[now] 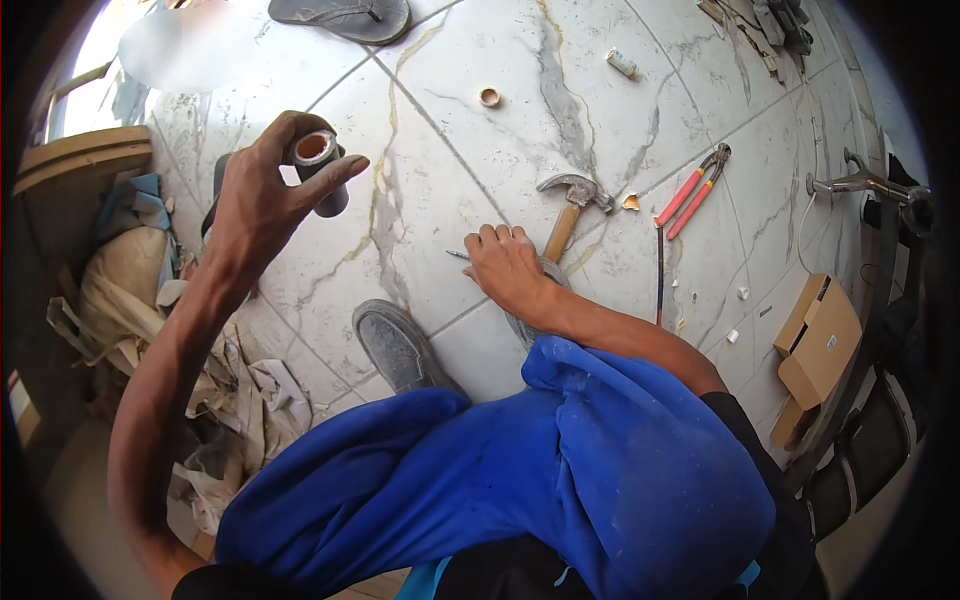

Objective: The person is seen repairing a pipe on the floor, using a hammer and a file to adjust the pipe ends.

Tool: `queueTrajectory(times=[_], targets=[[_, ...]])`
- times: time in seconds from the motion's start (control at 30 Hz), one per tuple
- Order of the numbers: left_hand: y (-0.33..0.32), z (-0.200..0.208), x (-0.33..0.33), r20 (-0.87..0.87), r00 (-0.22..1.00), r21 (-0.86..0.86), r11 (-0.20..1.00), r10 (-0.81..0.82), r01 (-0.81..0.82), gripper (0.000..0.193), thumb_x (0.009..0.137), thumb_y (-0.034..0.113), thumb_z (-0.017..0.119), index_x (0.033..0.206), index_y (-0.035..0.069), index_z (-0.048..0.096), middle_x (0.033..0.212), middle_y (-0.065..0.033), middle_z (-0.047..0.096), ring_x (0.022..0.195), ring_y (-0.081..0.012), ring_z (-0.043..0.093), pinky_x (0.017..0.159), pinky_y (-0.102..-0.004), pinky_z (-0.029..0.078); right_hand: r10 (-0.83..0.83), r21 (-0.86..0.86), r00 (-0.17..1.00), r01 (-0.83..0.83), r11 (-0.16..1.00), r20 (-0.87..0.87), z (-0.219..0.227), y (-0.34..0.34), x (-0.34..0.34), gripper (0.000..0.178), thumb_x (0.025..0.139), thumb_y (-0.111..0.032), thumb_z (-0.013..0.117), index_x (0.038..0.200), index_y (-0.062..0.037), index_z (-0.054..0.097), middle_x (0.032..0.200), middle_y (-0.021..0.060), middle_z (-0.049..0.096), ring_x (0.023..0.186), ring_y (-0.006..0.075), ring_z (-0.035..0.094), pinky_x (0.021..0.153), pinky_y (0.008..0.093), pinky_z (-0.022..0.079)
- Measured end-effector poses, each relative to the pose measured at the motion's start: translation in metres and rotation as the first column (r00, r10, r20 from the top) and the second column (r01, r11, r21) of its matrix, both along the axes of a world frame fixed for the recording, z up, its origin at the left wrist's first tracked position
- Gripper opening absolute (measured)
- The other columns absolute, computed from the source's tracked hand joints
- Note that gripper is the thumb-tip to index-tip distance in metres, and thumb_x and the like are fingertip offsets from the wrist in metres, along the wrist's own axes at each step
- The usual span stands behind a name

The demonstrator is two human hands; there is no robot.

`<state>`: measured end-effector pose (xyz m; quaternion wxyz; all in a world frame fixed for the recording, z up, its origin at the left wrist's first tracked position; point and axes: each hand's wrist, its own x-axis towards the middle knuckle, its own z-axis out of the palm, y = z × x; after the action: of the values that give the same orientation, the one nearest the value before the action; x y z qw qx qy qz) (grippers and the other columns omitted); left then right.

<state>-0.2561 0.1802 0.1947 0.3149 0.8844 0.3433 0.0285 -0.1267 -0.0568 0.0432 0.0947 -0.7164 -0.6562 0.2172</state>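
Observation:
My left hand [262,185] is raised on the left, its fingers and thumb wrapped round a short dark grey tube [331,198]. The tube's open end faces up and shows a pale rim and an orange-brown inside. Low over the tiled floor, my right hand [508,268] is closed on a slim pointed metal rod [457,254]; only its tip sticks out at the left, so I cannot tell its kind. Just beyond that hand lies a claw hammer [564,228] with a wooden handle. Further right are pincers [692,192] with red handles.
A small ring [489,97] and a small pale cylinder [621,63] lie on the floor ahead. An opened cardboard box [820,340] stands at the right, below a metal fitting [872,187]. Crumpled cloth and sacking [130,270] are heaped at the left. A sandal [345,15] lies at the top.

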Motion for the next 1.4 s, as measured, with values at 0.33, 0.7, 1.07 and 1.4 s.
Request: queueTrajectory(times=[0.33, 0.7, 1.07, 1.4], targets=[[-0.065, -0.058, -0.015, 0.114, 0.983, -0.412, 0.907, 0.142, -0.083, 0.03, 0.086, 0.021, 0.069, 0.107, 0.001, 0.059, 0.09, -0.0109, 0.061, 0.079, -0.0148, 0.062, 0.065, -0.0266, 0.054, -0.446, 0.141, 0.742, 0.578, 0.804, -0.501, 0.044, 0.019, 0.032, 0.019, 0.094, -0.015, 0.047, 0.093, 0.0033, 0.041, 0.079, 0.0238, 0.053, 0.077, 0.0422, 0.056, 0.068, 0.0465, 0.045], [-0.211, -0.118, 0.126, 0.483, 0.867, -0.379, 0.862, -0.126, 0.337, 0.037, 0.082, 0.018, 0.07, 0.11, -0.001, 0.056, 0.091, -0.0161, 0.064, 0.079, -0.0236, 0.061, 0.072, -0.0341, 0.049, -0.644, 0.06, -0.169, 0.946, -0.318, -0.747, 0.143, -0.208, 0.067, 0.029, 0.1, -0.023, 0.04, 0.119, -0.0024, 0.048, 0.073, 0.0011, 0.049, 0.05, 0.0071, 0.042, 0.045, 0.0236, 0.039], [-0.271, -0.139, 0.125, 0.414, 0.717, -0.03, 0.779, -0.561, 0.626, 0.035, 0.075, 0.031, 0.077, 0.094, 0.005, 0.065, 0.077, -0.0094, 0.066, 0.07, -0.0231, 0.063, 0.065, -0.0351, 0.05, -0.569, -0.077, -0.398, 0.86, -0.504, -0.719, 0.122, -0.276, -0.016, 0.029, 0.097, -0.018, 0.048, 0.122, -0.004, 0.048, 0.072, -0.0012, 0.048, 0.051, 0.0034, 0.039, 0.044, 0.0198, 0.033], [-0.301, -0.14, 0.028, 0.236, 0.531, -0.035, 0.539, -0.814, 0.841, 0.035, 0.075, 0.018, 0.076, 0.103, 0.006, 0.061, 0.095, -0.0102, 0.066, 0.084, -0.0278, 0.065, 0.073, -0.0345, 0.053, -0.529, -0.321, -0.364, 0.931, -0.175, -0.767, 0.081, -0.359, -0.035, 0.026, 0.096, -0.016, 0.047, 0.118, -0.0024, 0.052, 0.102, 0.015, 0.062, 0.059, 0.01, 0.056, 0.05, 0.023, 0.046]])
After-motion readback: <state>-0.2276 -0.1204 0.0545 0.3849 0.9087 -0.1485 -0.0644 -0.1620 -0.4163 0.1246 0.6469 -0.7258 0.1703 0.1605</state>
